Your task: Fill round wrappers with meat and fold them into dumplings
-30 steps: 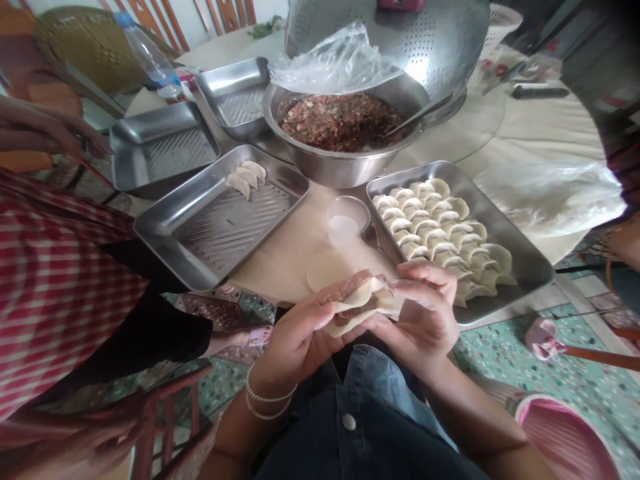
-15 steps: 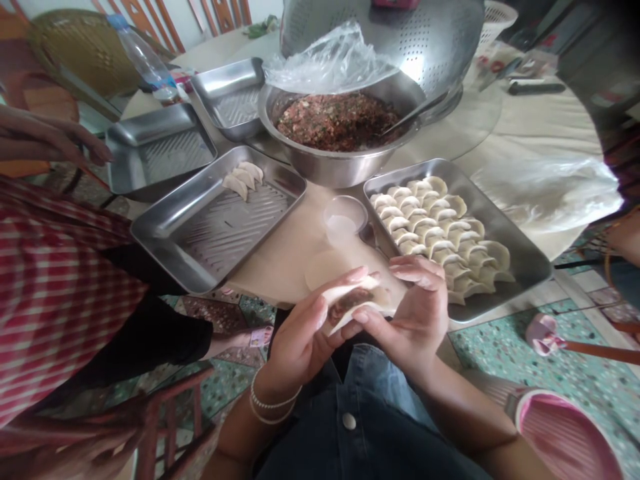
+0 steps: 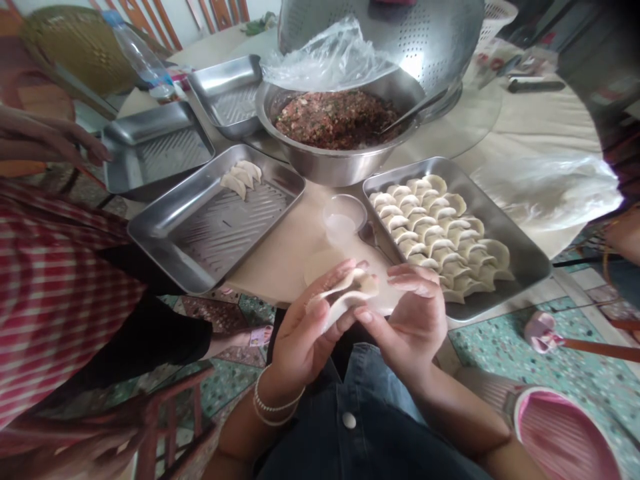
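Note:
My left hand point(image 3: 300, 333) cups a half-folded dumpling point(image 3: 345, 300), its fingers behind the wrapper and the thumb at its near side. The wrapper's two edges stand close together, with a narrow gap at the top; little filling shows. Just to the right is my right hand point(image 3: 413, 323), thumb and fingers apart and curved. Its thumb tip is by the dumpling's lower right side; whether it touches I cannot tell. Beyond my hands stands a small clear bowl point(image 3: 345, 215) with whitish contents. A round wrapper point(image 3: 320, 263) lies on the table, partly behind my left fingers.
Rows of dumplings fill much of the right tray point(image 3: 530, 267); several lie in the left tray point(image 3: 200, 233). Behind is a steel basin point(image 3: 330, 167) of meat filling point(image 3: 335, 120) with a utensil, under plastic film. A co-worker's hand point(image 3: 55, 137) is by another tray point(image 3: 155, 150).
The wrapper has folded further closed, covering filling that showed before. My right thumb has drawn back from over the dumpling, and its fingers have separated from the wrapper.

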Demonstrator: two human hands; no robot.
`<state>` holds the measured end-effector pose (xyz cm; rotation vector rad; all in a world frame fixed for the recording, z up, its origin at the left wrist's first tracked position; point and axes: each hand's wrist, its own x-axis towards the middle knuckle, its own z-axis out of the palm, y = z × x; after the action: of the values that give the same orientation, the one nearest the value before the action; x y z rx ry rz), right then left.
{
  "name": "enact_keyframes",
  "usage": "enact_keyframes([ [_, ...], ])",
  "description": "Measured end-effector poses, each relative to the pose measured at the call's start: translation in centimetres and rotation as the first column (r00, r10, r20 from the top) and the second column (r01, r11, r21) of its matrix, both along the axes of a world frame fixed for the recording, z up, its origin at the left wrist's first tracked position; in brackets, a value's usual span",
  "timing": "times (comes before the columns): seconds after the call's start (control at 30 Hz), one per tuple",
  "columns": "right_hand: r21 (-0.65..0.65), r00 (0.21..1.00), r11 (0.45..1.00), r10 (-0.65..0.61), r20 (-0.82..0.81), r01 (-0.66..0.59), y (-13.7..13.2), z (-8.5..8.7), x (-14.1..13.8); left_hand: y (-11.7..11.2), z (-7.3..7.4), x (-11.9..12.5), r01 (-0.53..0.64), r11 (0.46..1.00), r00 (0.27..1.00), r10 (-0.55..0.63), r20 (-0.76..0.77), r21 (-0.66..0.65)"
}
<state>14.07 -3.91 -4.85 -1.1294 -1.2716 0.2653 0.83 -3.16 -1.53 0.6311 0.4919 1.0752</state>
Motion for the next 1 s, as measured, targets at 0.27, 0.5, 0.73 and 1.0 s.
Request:
enact_keyframes([
  [0.27, -0.090, 0.997, 0.996, 0.011, -0.075, -0.018, -0.4, -0.3, -0.1, 0.1, -1.5, 0.0, 0.021, 0.964, 0.999, -0.008, -0.050, 0.263],
  [0.5, -0.095, 0.999, 0.995, 0.018, -0.046, -0.022, -0.7, -0.1, 0.0, 0.1, -1.8, 0.1, 0.002, 0.964, 0.993, 0.031, -0.117, 0.267],
  [0.73, -0.073, 1.000, 0.997, 0.015, 0.011, -0.015, -1.0, 0.1, 0.1, 0.1, -1.6, -0.2, 0.025, 0.957, 0.979, 0.035, -0.201, 0.288],
  [1.0, -0.022, 0.971, 0.999, -0.034, 0.235, 0.040, -1.0, 0.6, 0.3, 0.3, -1.6, -0.4, 0.096, 0.963, 0.992, -0.070, -0.109, 0.251],
])
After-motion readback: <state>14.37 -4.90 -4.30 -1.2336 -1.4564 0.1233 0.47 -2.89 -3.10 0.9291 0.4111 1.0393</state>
